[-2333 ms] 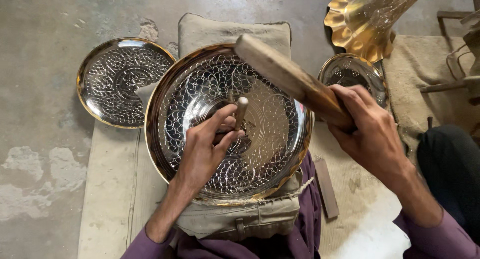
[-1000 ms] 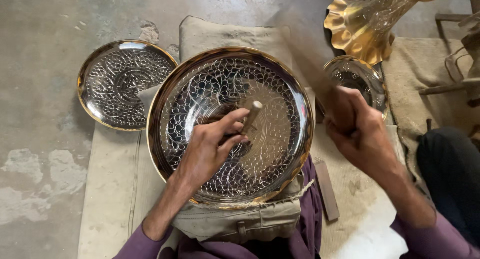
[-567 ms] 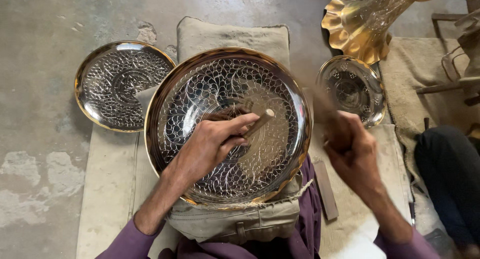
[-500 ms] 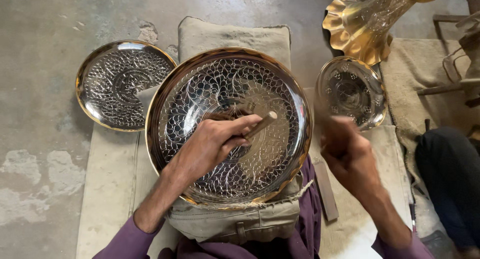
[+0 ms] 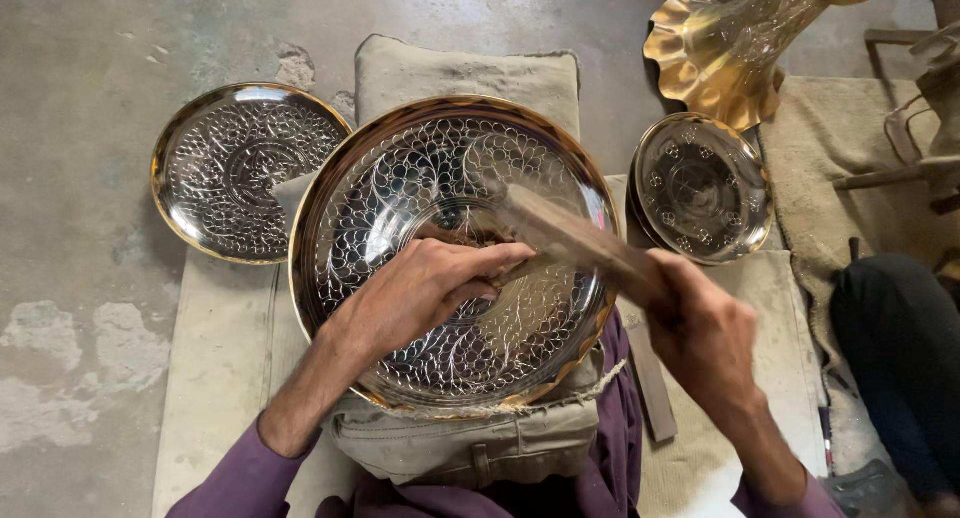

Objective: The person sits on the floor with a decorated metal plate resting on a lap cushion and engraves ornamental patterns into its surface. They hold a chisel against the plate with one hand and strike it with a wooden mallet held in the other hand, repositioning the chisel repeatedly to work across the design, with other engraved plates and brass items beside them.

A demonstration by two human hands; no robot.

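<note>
Here the right hand (image 5: 700,328), fingers wrapped around the wooden mallet (image 5: 570,240), lay right of the left hand (image 5: 425,288), whose fingers pinched a chisel (image 5: 520,268) on the big plate (image 5: 400,178); the mallet's length slanted far-left over it.

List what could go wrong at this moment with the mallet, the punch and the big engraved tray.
1. The wooden mallet in the right hand is blurred mid-swing, close to the left hand holding the punch; a miss might hit the fingers.
2. An off-centre blow may make the punch skid and scar the large tray.
3. The tray lies on a soft cushion, so it might shift.
</note>
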